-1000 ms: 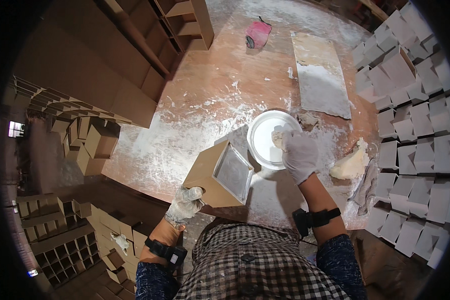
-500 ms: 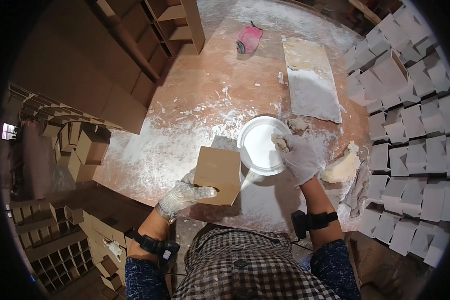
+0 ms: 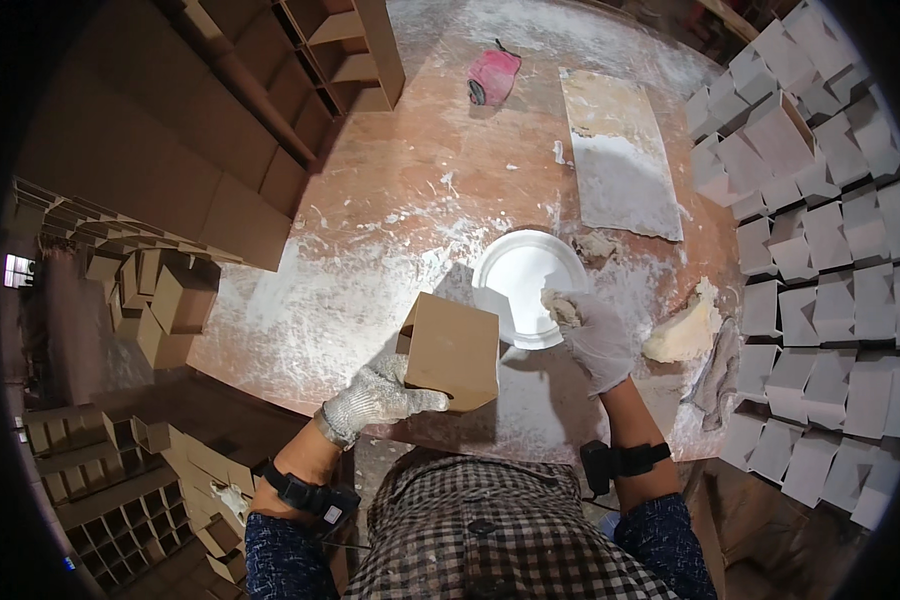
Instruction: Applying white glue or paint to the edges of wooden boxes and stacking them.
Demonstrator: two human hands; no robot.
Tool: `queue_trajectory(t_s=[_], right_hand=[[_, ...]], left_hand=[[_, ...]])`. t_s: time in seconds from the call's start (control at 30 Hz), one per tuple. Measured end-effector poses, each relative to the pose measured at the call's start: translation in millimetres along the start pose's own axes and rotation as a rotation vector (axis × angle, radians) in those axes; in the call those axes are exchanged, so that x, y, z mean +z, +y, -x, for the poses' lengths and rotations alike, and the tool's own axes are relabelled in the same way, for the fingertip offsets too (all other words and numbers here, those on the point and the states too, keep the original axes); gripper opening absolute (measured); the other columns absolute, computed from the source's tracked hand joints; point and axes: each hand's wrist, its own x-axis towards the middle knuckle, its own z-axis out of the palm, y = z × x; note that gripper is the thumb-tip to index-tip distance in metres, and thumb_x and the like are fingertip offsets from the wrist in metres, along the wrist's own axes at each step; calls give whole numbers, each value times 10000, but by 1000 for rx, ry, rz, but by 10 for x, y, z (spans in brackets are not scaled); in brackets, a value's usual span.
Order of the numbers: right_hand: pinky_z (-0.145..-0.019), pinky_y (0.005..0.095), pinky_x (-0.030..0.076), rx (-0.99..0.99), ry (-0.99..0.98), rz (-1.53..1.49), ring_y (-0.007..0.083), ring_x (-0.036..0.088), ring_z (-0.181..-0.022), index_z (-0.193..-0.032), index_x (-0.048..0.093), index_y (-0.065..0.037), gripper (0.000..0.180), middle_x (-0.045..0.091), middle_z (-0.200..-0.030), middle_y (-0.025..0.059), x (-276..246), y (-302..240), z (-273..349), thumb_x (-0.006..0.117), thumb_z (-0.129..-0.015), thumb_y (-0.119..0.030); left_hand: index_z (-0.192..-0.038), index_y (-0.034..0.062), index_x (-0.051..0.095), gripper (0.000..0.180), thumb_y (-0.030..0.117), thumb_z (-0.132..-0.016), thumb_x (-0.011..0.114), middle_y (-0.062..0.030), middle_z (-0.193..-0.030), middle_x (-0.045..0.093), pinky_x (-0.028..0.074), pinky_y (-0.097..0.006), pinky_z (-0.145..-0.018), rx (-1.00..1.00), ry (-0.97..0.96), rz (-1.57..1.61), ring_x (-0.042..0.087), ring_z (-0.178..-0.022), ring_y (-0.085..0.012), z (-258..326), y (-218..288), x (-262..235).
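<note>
Cardboard box [image 3: 452, 350] is gripped at its near-left corner by the gloved left hand [image 3: 380, 395]; right hand [image 3: 595, 335] is closed on a dough lump [image 3: 560, 308] over the white bowl [image 3: 525, 285]. Slippage judged possible on the floury table [image 3: 370, 250].

On the counter [image 3: 370, 250] the box [image 3: 452, 350] sits at the near edge, held by the left hand [image 3: 375, 397]. The bowl [image 3: 520, 280] is just right of the box, and the right hand [image 3: 595, 340] is over its right rim. The dough lump [image 3: 682, 332] lies farther right. Behind the bowl lies the board [image 3: 620, 150] (the cloth [image 3: 492, 75] is left of it).
</note>
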Motion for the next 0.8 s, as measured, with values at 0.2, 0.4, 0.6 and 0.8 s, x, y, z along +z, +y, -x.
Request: queue_trajectory(t_s=[0.2,0.4,0.6,0.8], right_hand=[[-691,365,472,-45,155,-177,286,619,-790,-1024,659,-75,265,646,-853,136,-39,-264,57,661,-778,-171],[-659,368,470,-164,-50,99,272,618,-747,-1012,648,-72,242,628,-793,129,-69,-434,169,641,-781,-143],[-678,383,491,-446,80,204,281,614,-790,-1008,640,-54,219,624,-845,140,141,-890,421,588,-836,-179],[-697,377,495,-216,-83,41,326,605,-742,-1068,627,-42,273,632,-830,159,283,-742,131,514,-898,-223]], left_hand=[[-1202,27,575,484,64,-756,759,-46,-1144,611,446,-282,-915,-103,-154,-66,541,-1057,-136,-102,1,-2],[-1189,37,583,466,72,-759,760,-39,-1092,636,470,-268,-874,27,-142,-124,565,-993,-109,-142,-40,17],[-1155,52,612,432,123,-760,769,-36,-1093,642,471,-283,-875,29,-53,-220,573,-989,-120,-75,-354,-65],[-1042,83,679,317,154,-749,780,-51,-999,684,487,-295,-847,-8,-88,-488,616,-933,-137,-4,-48,77]])
